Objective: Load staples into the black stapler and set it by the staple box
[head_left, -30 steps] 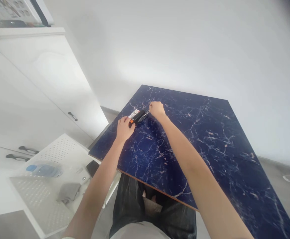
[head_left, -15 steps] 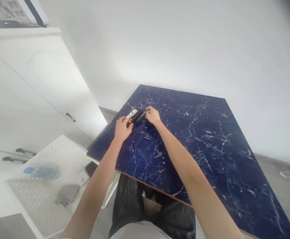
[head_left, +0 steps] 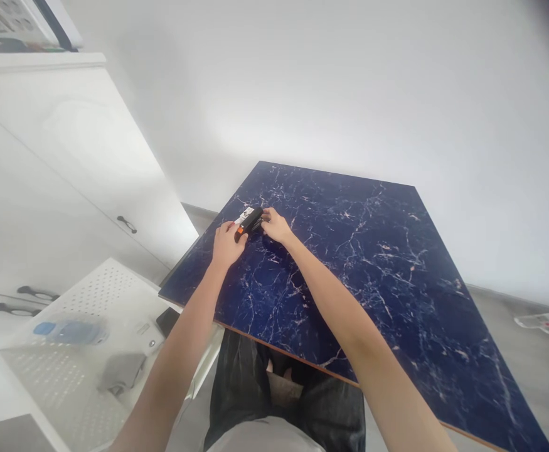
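A small black case-like object (head_left: pixel 252 223) with an orange patch at its near end lies on the blue marbled table. Along its left side is a white piece (head_left: pixel 246 215) with dark and red print. My left hand (head_left: pixel 228 245) grips the near left end of the case, thumb on the near side and fingers over the white piece. My right hand (head_left: pixel 277 226) is closed at the right side of the case, its fingertips against thin silvery parts there. The fingers largely cover those parts, so I cannot tell what they are.
The blue marbled table (head_left: pixel 349 263) stands against a white wall. To the left are a white cabinet (head_left: pixel 81 157) with dark handles and a low white perforated surface (head_left: pixel 100 282). A blue-capped bottle (head_left: pixel 74 331) and a grey pouch (head_left: pixel 122 371) lie there. Clear plastic (head_left: pixel 544 322) lies at far right.
My right hand has come left, closer against the case, and its fingers have curled in over the silvery parts. My left hand keeps its hold. The whole view has shifted slightly.
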Demonstrator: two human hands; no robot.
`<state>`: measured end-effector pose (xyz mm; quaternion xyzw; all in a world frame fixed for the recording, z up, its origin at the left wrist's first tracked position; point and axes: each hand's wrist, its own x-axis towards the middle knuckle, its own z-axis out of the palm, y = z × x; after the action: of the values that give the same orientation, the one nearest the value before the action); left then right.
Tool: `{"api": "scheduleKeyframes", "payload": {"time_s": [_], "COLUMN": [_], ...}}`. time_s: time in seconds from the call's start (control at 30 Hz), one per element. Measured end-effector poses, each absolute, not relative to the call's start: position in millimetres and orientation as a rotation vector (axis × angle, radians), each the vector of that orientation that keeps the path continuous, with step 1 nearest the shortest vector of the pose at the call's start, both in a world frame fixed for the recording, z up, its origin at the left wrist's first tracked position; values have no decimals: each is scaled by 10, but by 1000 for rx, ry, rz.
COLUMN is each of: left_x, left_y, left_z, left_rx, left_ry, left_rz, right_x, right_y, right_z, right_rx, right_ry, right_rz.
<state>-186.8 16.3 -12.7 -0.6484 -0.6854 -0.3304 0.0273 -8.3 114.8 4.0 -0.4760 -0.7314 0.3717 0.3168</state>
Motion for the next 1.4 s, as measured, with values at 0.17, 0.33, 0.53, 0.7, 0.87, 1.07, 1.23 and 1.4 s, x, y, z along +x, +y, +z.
{"api": "scheduleKeyframes", "payload": {"time_s": [0.17, 0.33, 0.53, 0.7, 0.87, 1.07, 1.23, 1.4], "left_x": [-1908, -1926, -1989, -2072, -2006, -2004, -2028, -2042], "left_y": [169, 182, 212, 205, 196, 211, 221, 253], "left_z": [-67, -74, -130, -139, -95, -71, -118, -141], "left_rx": [-1978, -1895, -1678, -1446, -1842, -2136, -2253, -2189], "left_ry": [-2147, -2280, -2323, -2371, -2298, -2096, -2047, -2018], "left_rz": [-1235, -1454, -1556, -1336, -1168, -1079, -975, -1087], "right_x": [-249, -384, -382, -367, -359, -344, -342, -333], "right_y": [902, 636, 574, 580, 598, 599, 585, 555], "right_z": [-9, -41, -107, -155, -197, -204, -197, -162], "right_rx": [-1374, -1299, -1256, -1238, -1201, -1192, -1226, -1242], "right_ry": [-1797, -1850, -1877, -1868, -1848, -1838, -1817, -1837], "right_rz": [767, 702, 623, 628, 597, 574, 557, 567]}}
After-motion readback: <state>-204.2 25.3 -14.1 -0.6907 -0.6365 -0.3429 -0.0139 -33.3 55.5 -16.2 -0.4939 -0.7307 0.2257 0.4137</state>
